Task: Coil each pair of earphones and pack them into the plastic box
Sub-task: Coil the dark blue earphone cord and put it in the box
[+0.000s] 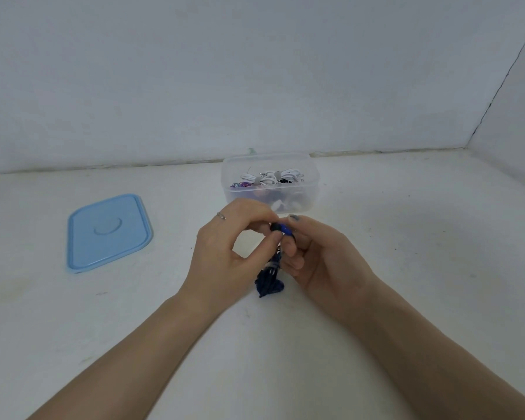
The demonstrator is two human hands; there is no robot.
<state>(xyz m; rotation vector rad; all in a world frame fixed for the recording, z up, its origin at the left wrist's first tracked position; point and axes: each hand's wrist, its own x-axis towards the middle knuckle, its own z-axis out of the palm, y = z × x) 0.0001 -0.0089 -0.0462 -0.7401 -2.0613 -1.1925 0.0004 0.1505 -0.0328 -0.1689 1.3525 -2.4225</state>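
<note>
At the frame's centre, both hands hold blue earphones [270, 278] above the tabletop [406, 268]: the left hand [225, 253] and right hand [322, 262] pinch the earbud end between curled fingers, the tied coil dangling below. Just beyond stands the clear box [311, 189] holding coiled earphones; its blue lid [108, 231] lies at centre left. No writing is readable.

Dim, bluish, soft light; edges bend wide-angle.
</note>
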